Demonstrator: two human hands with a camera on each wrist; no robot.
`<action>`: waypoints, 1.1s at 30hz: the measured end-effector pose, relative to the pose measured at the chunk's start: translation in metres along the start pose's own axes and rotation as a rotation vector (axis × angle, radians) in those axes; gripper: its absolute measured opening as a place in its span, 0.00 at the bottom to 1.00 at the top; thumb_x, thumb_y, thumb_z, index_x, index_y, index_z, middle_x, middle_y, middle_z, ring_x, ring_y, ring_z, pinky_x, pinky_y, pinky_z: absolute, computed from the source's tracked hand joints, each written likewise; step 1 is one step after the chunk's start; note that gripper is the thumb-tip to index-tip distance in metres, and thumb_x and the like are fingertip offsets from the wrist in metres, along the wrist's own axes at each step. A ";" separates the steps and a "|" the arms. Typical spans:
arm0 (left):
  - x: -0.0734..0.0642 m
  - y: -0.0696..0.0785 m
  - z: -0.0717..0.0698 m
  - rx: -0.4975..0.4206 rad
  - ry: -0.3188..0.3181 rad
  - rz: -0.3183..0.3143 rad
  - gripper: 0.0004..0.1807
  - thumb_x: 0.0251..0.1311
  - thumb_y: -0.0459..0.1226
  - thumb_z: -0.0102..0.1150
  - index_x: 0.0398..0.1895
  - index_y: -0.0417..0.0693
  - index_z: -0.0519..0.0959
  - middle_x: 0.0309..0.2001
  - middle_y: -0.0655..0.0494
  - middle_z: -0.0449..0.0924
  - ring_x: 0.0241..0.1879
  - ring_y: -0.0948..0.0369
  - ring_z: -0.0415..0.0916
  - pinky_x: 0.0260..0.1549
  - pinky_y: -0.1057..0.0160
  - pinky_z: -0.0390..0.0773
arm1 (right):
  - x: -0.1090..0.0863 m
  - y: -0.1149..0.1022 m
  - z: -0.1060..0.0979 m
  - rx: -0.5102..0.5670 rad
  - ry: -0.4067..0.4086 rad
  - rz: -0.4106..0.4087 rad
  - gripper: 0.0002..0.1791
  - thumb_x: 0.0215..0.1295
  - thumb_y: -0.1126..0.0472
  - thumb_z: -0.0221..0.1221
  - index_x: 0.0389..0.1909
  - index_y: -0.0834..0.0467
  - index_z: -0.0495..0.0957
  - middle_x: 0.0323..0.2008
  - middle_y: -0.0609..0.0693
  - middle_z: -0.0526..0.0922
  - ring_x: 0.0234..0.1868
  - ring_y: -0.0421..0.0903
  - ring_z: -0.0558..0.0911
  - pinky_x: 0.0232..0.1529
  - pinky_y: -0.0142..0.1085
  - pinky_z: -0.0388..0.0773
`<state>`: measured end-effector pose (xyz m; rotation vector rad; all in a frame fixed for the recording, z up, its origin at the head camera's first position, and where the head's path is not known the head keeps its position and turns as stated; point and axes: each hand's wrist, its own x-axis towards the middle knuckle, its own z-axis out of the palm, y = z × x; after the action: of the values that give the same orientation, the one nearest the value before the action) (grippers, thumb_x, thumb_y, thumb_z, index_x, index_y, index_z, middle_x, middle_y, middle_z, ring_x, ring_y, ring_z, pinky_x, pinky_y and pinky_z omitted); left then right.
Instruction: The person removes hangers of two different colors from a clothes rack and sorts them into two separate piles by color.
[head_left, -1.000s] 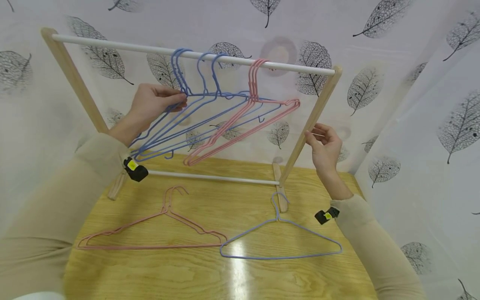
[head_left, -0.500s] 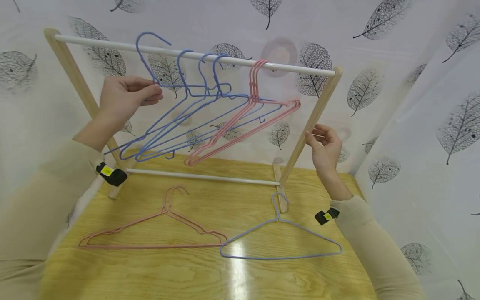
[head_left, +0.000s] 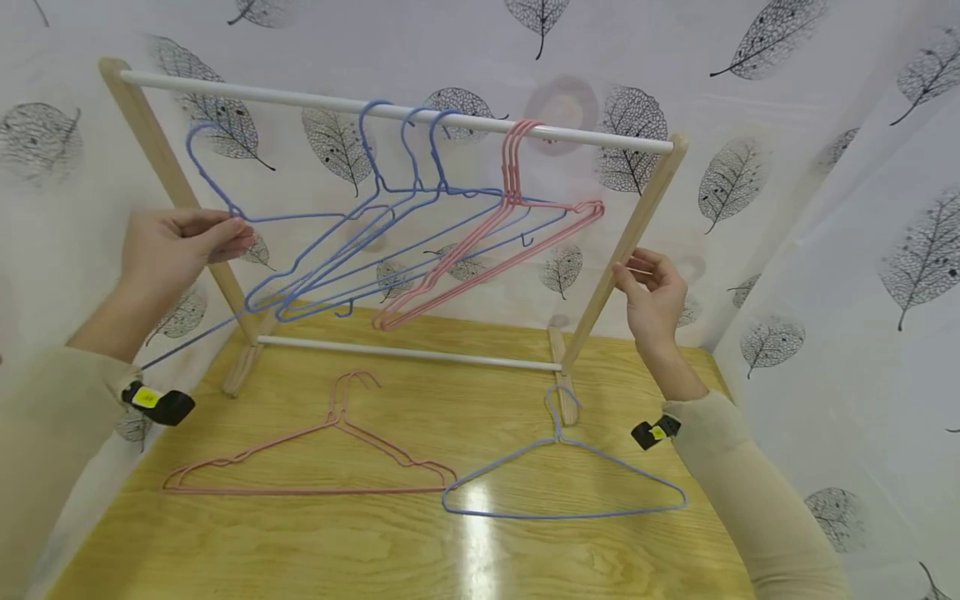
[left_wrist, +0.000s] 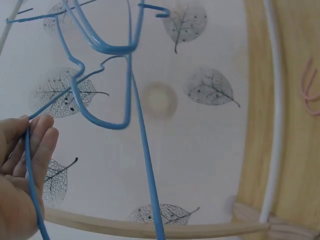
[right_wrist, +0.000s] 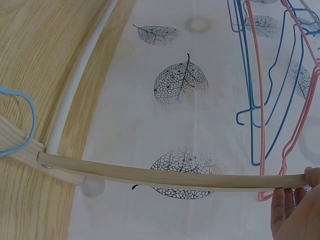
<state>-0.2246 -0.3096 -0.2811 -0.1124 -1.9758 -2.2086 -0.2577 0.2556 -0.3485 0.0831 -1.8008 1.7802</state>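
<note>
My left hand (head_left: 176,250) pinches a blue wire hanger (head_left: 292,217) by its neck, between thumb and fingertips. That hanger's hook is off the rail, at the left post of the rack. In the left wrist view its wire (left_wrist: 31,175) runs past the palm. Several blue hangers (head_left: 435,158) hang from the white top rail (head_left: 300,100), with a tight group of pink hangers (head_left: 512,171) to their right. My right hand (head_left: 654,304) holds the wooden right post (head_left: 627,242) of the rack between thumb and fingers; the right wrist view shows the same grip.
On the wooden table (head_left: 375,558), two overlapping pink hangers (head_left: 300,492) lie in front of the rack at left. One blue hanger (head_left: 555,517) lies to their right, its corner meeting theirs. A white lower bar (head_left: 412,353) joins the posts; a leaf-patterned cloth hangs behind.
My left hand has lifted one blue hanger off the rail and carried it left and down. The right hand has stayed on the post.
</note>
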 end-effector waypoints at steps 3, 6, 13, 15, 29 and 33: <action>-0.008 -0.013 -0.011 0.045 0.009 -0.009 0.05 0.66 0.31 0.69 0.37 0.49 0.92 0.32 0.60 0.93 0.32 0.67 0.92 0.37 0.72 0.90 | 0.000 0.000 0.000 0.004 0.002 0.004 0.11 0.67 0.72 0.68 0.48 0.59 0.84 0.38 0.44 0.85 0.38 0.38 0.85 0.42 0.24 0.90; -0.016 -0.026 -0.018 0.069 0.026 -0.043 0.07 0.67 0.32 0.69 0.36 0.54 0.92 0.30 0.61 0.93 0.31 0.67 0.92 0.36 0.72 0.90 | 0.000 0.000 0.000 0.007 0.006 0.006 0.11 0.67 0.72 0.68 0.47 0.59 0.84 0.38 0.44 0.85 0.38 0.38 0.85 0.41 0.25 0.91; -0.038 -0.062 -0.030 0.035 0.018 -0.105 0.11 0.71 0.30 0.64 0.33 0.55 0.90 0.30 0.62 0.93 0.30 0.67 0.91 0.35 0.72 0.90 | 0.001 0.001 0.000 0.015 0.009 0.001 0.11 0.67 0.72 0.68 0.48 0.60 0.84 0.38 0.45 0.84 0.38 0.40 0.84 0.41 0.26 0.91; -0.045 -0.074 -0.032 0.022 0.007 -0.122 0.11 0.72 0.30 0.63 0.34 0.54 0.90 0.31 0.62 0.93 0.31 0.67 0.91 0.36 0.73 0.90 | 0.001 0.000 0.000 0.014 0.011 0.000 0.11 0.67 0.72 0.68 0.48 0.60 0.84 0.38 0.45 0.84 0.38 0.40 0.84 0.41 0.25 0.91; -0.082 -0.149 -0.023 -0.146 -0.091 -0.290 0.09 0.75 0.32 0.60 0.40 0.51 0.90 0.36 0.57 0.93 0.37 0.63 0.93 0.43 0.69 0.91 | 0.001 0.002 0.000 0.009 0.009 -0.016 0.11 0.67 0.72 0.68 0.48 0.59 0.84 0.38 0.45 0.84 0.38 0.40 0.84 0.41 0.25 0.91; -0.091 -0.165 -0.008 -0.132 -0.084 -0.348 0.09 0.75 0.33 0.61 0.40 0.54 0.89 0.36 0.59 0.93 0.37 0.65 0.92 0.44 0.70 0.91 | 0.002 0.003 0.000 0.011 0.007 -0.017 0.11 0.67 0.72 0.68 0.47 0.58 0.84 0.38 0.45 0.84 0.37 0.40 0.84 0.40 0.25 0.91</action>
<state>-0.1645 -0.2927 -0.4588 0.1347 -2.0197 -2.5888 -0.2607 0.2561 -0.3499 0.0954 -1.7805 1.7767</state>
